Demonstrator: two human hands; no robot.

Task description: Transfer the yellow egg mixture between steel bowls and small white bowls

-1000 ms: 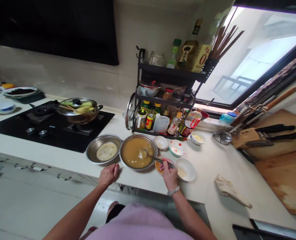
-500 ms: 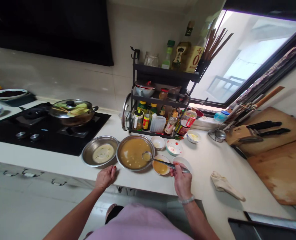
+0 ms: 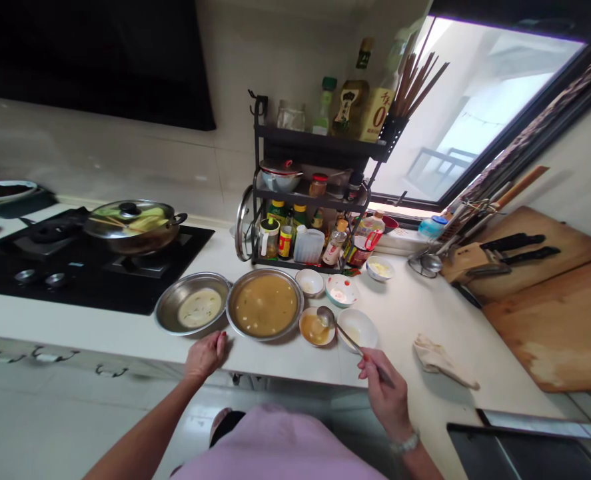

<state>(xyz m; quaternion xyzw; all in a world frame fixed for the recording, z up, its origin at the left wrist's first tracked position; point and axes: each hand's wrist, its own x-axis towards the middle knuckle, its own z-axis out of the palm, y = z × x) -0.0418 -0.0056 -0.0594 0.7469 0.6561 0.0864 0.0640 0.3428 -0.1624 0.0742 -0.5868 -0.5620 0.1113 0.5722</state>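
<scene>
My right hand grips the handle of a metal ladle. The ladle's head tilts over a small bowl of orange-yellow liquid. To the left of it stands a large metal basin of brownish broth with small pale bits floating in it. Further left, a second metal basin holds a whitish liquid with green flecks. My left hand, curled into a loose fist, rests at the counter edge in front of the two basins. Nothing shows in its fingers.
Small bowls stand behind and right of the ladle. A black rack carries bottles and jars. At left a lidded pan sits on the black stove. A cloth, knife block and cutting boards are at right.
My right hand has carried the ladle right, from the large basin of broth to the small bowl of orange-yellow liquid. My left hand stays at the counter edge. The view has shifted slightly.
</scene>
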